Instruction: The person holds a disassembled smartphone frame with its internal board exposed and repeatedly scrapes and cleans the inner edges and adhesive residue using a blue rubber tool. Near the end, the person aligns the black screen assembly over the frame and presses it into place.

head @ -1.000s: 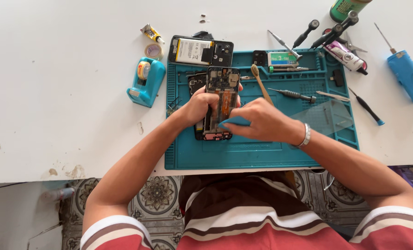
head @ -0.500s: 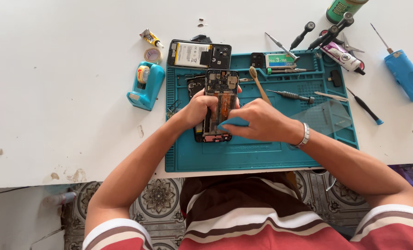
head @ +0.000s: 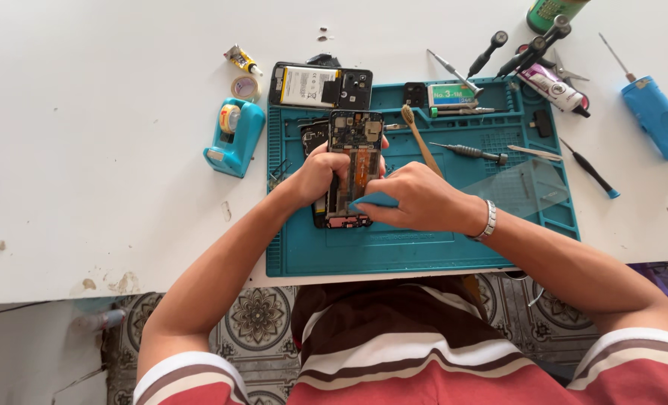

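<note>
Head cam | L hand (head: 320,174) grips opened phone (head: 353,150) | R hand (head: 416,199) pinches blue pick (head: 375,200) on it

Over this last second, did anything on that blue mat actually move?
Hardly anything. The left hand still grips the opened phone by its side, and the right hand still presses a small blue pry tool against its lower half. Neither let go nor took up anything. The tape dispenser, toothbrush and screwdrivers lie where they were.
</note>
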Demonstrator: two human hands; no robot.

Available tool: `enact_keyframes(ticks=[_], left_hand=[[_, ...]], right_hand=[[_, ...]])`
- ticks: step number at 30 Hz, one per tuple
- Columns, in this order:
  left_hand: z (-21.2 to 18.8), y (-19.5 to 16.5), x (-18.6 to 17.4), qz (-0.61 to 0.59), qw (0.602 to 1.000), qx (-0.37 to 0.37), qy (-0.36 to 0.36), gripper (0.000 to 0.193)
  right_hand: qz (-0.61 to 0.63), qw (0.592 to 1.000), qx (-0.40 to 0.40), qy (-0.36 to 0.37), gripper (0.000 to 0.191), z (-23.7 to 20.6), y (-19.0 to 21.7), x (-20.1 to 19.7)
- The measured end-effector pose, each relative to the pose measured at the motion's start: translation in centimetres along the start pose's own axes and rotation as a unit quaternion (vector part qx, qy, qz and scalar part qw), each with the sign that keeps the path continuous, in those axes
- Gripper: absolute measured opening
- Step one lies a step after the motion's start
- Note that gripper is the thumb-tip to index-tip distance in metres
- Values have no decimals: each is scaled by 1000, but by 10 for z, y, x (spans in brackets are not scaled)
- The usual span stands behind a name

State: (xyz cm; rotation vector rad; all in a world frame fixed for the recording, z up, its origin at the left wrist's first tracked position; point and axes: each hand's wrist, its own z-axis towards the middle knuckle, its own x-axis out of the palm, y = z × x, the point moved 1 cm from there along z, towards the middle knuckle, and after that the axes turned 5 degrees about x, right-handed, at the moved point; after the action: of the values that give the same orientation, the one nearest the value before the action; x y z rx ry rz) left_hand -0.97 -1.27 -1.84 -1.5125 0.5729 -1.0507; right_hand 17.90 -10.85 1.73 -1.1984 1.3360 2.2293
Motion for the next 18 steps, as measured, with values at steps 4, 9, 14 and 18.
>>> enact_keyframes(ticks=[4, 9, 14, 18], left_hand=[[0, -1, 1, 21, 1000, 4, -2, 59], [1, 1, 0, -6, 1000, 4, 0, 60], [2, 3, -2, -2, 1000, -8, -1, 65], [2, 2, -1, -17, 1000, 2, 6, 65]], right_hand=[[-15, 1000, 21, 5, 20, 0, 0, 1], [-2, 1000, 5, -1, 20, 0, 1, 0], [-7, 1000, 15, -5, 19, 1, 1, -2], [-2, 1000, 6, -5, 22, 0, 2, -1]])
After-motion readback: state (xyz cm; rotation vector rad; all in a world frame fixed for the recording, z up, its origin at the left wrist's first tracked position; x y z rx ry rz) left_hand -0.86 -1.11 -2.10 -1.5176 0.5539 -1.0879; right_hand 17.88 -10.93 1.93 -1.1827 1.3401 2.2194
